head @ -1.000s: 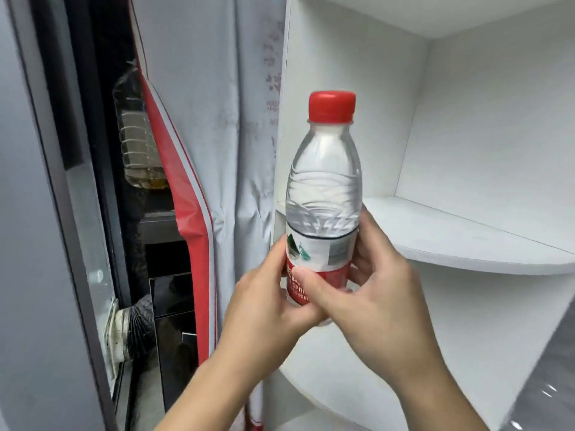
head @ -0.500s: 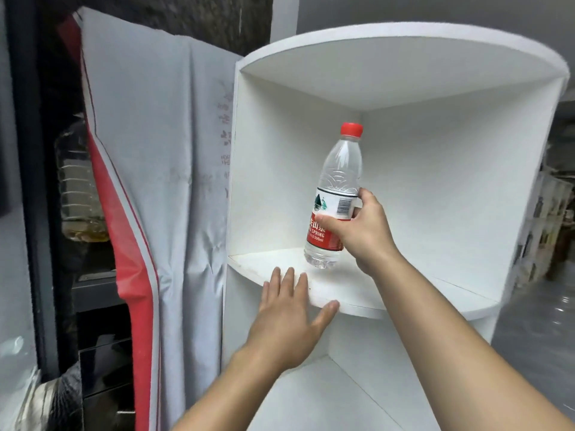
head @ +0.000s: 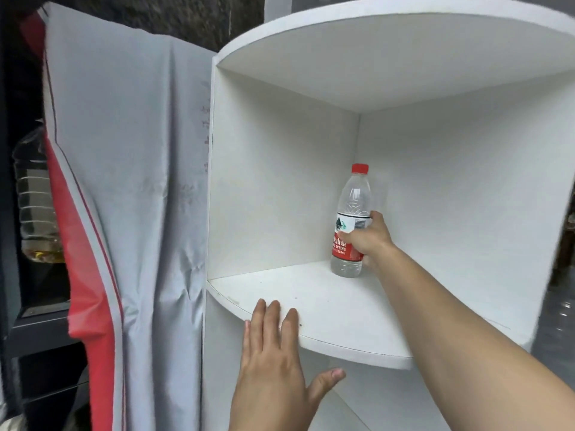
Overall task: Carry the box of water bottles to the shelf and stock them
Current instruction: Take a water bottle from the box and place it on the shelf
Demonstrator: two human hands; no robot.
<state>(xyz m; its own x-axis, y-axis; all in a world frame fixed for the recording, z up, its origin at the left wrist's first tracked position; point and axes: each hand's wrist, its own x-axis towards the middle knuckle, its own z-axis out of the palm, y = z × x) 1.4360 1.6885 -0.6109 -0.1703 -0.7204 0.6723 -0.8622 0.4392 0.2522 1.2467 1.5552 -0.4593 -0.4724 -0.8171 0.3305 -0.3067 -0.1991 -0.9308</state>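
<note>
A clear water bottle (head: 350, 213) with a red cap and red-and-white label stands upright on the white corner shelf (head: 326, 318), deep in its back corner. My right hand (head: 368, 239) is wrapped around the bottle's label from the right, arm stretched far into the shelf. My left hand (head: 273, 362) rests flat with fingers spread against the shelf board's rounded front edge, holding nothing. No box of bottles is in view.
A grey-and-red cloth (head: 124, 213) hangs just left of the shelf unit. Behind it, in a dark cabinet, stands a large plastic jug (head: 35, 206) with a little yellow liquid. A lower shelf compartment (head: 357, 409) opens beneath the board.
My right hand has carried the bottle from in front of me, where both hands held it, into the shelf's back corner and set its base down. My left hand let go and moved to the shelf edge.
</note>
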